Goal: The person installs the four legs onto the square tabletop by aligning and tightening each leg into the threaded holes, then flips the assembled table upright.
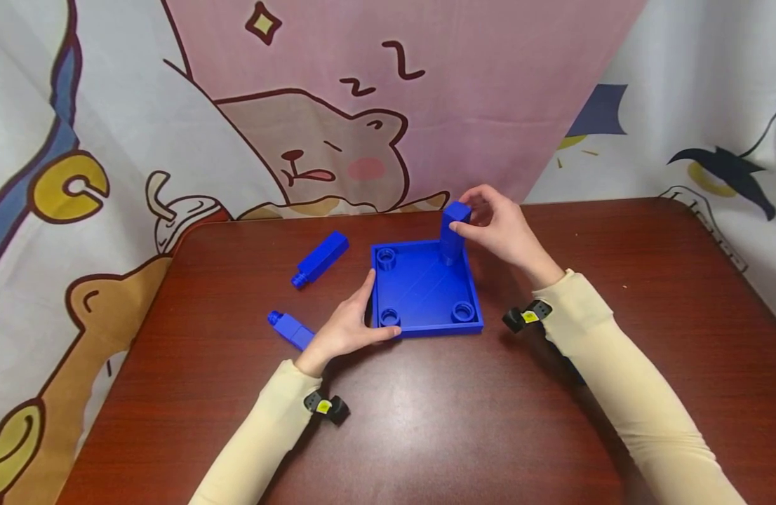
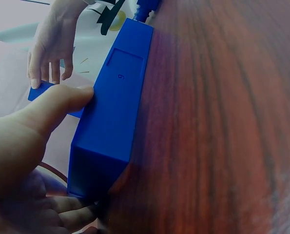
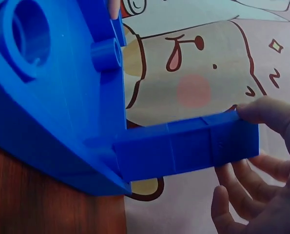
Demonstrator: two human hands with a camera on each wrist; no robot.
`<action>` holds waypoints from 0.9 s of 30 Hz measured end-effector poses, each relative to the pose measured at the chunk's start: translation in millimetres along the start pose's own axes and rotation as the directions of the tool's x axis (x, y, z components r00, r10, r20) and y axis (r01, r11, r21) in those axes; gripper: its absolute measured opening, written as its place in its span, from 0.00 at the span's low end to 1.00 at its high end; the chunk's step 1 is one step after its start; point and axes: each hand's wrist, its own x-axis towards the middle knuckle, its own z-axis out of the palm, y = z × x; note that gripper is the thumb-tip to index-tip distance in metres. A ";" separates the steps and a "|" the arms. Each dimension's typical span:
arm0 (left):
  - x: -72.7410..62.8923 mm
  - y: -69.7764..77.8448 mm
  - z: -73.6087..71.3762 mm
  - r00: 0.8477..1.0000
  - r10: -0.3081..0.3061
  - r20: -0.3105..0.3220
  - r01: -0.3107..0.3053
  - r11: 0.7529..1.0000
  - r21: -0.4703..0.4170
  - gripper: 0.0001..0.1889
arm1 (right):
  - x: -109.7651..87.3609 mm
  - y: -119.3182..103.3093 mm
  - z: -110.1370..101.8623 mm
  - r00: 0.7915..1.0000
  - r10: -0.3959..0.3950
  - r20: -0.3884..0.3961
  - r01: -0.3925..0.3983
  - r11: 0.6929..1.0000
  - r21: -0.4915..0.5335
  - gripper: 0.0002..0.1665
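Observation:
A blue square tray-like base (image 1: 419,291) with a low rim and round threaded sockets at its corners lies on the table. My left hand (image 1: 344,326) holds its near left corner, thumb against the front wall and fingers along the left side. At the far right corner a blue square leg (image 1: 452,231) stands upright on its socket. My right hand (image 1: 504,228) pinches the top of this leg between thumb and fingers; in the right wrist view the leg (image 3: 188,146) meets the socket, its lower end hidden inside.
Left of the base lies a loose blue leg (image 1: 325,256) with a threaded end. A second one (image 1: 290,330) is partly covered by my left hand. Under my right sleeve a bit of another blue piece (image 1: 574,368) shows. A patterned curtain (image 1: 489,91) hangs behind the table.

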 end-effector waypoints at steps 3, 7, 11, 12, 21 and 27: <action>-0.3 0.3 0.0 1.000 0.001 0.000 -0.001 1.000 -0.005 0.59 | -2.2 -0.6 3.0 0.999 0.026 -0.038 -0.026 1.000 -0.001 0.24; -0.6 0.4 0.0 1.000 -0.003 0.001 0.003 1.000 -0.009 0.59 | -4.5 -1.7 6.8 0.995 0.062 -0.082 -0.062 0.998 0.002 0.24; -0.6 0.7 -0.3 1.000 -0.001 0.001 0.001 1.000 -0.012 0.59 | -7.6 -4.9 11.6 0.987 0.085 -0.139 -0.088 0.996 -0.020 0.24; -0.6 0.8 -0.3 1.000 0.001 0.001 -0.001 1.000 -0.014 0.59 | -8.4 -6.3 12.8 0.984 0.086 -0.154 -0.091 0.995 -0.029 0.24; 1.2 -0.5 0.3 0.999 0.031 -0.011 -0.031 1.000 -0.002 0.59 | -9.4 -5.9 11.0 0.991 0.074 -0.114 -0.077 0.997 -0.021 0.28; 1.3 -0.2 -0.6 1.000 0.017 0.002 -0.017 1.000 -0.003 0.59 | -1.0 -1.9 -7.5 0.994 -0.110 0.024 0.108 0.991 0.075 0.25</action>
